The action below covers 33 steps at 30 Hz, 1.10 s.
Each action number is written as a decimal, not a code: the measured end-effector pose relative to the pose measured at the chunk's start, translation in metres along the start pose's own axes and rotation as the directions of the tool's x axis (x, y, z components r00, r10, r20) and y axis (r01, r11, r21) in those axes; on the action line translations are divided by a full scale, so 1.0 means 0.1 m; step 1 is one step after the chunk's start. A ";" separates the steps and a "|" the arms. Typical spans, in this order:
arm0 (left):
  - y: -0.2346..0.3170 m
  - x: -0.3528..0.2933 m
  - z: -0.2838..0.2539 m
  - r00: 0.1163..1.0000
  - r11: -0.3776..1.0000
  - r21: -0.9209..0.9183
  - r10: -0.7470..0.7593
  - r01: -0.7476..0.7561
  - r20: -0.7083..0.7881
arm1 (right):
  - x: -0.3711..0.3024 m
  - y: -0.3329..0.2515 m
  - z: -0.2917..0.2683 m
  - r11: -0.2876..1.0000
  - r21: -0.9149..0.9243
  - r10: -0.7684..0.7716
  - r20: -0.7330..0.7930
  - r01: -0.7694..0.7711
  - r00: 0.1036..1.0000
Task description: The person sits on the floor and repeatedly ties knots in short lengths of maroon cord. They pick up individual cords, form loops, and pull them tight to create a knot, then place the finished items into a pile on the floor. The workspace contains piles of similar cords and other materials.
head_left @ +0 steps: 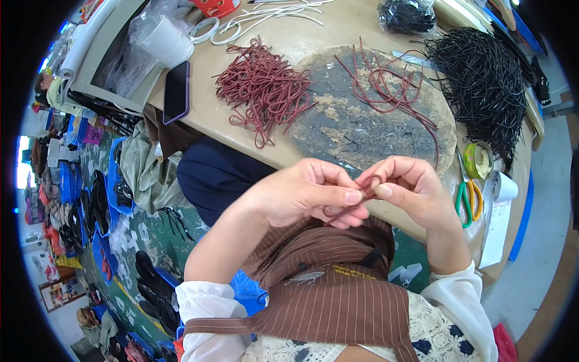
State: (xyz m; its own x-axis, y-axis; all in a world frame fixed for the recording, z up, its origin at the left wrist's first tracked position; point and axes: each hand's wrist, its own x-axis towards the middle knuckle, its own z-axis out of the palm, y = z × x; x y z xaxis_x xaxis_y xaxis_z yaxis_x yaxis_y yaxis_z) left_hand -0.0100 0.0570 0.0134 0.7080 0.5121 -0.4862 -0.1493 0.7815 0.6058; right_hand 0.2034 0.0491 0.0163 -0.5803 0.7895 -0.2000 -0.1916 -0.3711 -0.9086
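Close together in front of the table's near edge, my two hands pinch a thin dark red cord point(341, 212). My left hand point(307, 192) has its thumb and forefinger closed on it. Against those fingertips, my right hand point(405, 187) grips the cord between thumb and forefinger. Most of the cord is hidden by the fingers. Beyond my hands lies a worn dark round board point(380, 136), with several loose red cords point(392, 84) on it. A tangled heap of dark red cords point(256, 84) lies at the board's left.
A large bundle of black cords point(482, 84) is at the right. Scissors point(465, 199), a round green tin point(478, 160) and a white roll point(504, 186) lie below it. A phone point(177, 92) rests at the left table edge. White cords point(265, 18) lie at the back.
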 end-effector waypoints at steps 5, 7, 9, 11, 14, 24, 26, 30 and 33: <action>0.46 0.00 -0.39 0.810 0.745 0.563 0.548 -0.358 -0.210 | 0.34 -0.12 -0.43 0.745 -0.665 -0.224 -0.177 0.051 0.958; 0.54 0.10 -0.59 0.230 0.090 0.994 0.970 -0.062 -0.074 | 0.61 -0.18 -0.61 0.528 -0.849 -0.308 -0.156 0.032 0.939; 0.51 0.17 -0.60 0.074 -0.075 0.994 0.995 0.085 0.069 | 0.86 -0.18 -0.62 0.339 -0.941 -0.338 -0.135 -0.013 0.931; 0.31 0.25 -0.36 0.209 0.033 0.992 0.978 -0.120 -0.008 | 1.09 -0.05 -0.55 0.129 -0.985 -0.419 -0.161 -0.117 0.893; -0.04 0.35 -0.19 0.375 -0.132 0.989 0.915 -0.073 0.150 | 1.26 0.14 -0.55 -0.010 -0.973 -0.510 -0.193 -0.230 0.838; -0.21 0.23 -0.04 0.239 -0.434 0.897 0.883 0.086 0.404 | 0.20 -0.31 -0.02 0.676 -0.735 -0.070 0.002 0.049 0.998; -0.18 0.10 0.01 0.316 -0.399 0.910 0.854 -0.114 0.414 | 0.03 -0.40 0.01 0.766 -0.643 0.021 -0.006 -0.020 1.000; -0.15 -0.10 0.20 0.513 -0.182 0.895 0.765 -0.407 0.389 | -0.01 -0.56 0.03 0.785 -0.587 0.360 0.173 -0.197 0.917; -0.12 -0.24 0.25 0.465 -0.162 0.841 0.772 -0.515 0.434 | 0.01 -0.45 -0.01 0.859 -0.372 0.466 0.286 -0.351 0.837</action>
State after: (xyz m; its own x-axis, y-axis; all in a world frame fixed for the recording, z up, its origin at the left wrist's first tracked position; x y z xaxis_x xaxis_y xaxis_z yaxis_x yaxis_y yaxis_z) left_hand -0.0081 0.0265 0.0338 0.5137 0.6867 0.5144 0.2401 -0.6907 0.6822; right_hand 0.2119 0.0673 0.0561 -0.8018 0.3482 -0.4857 0.3335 -0.4137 -0.8472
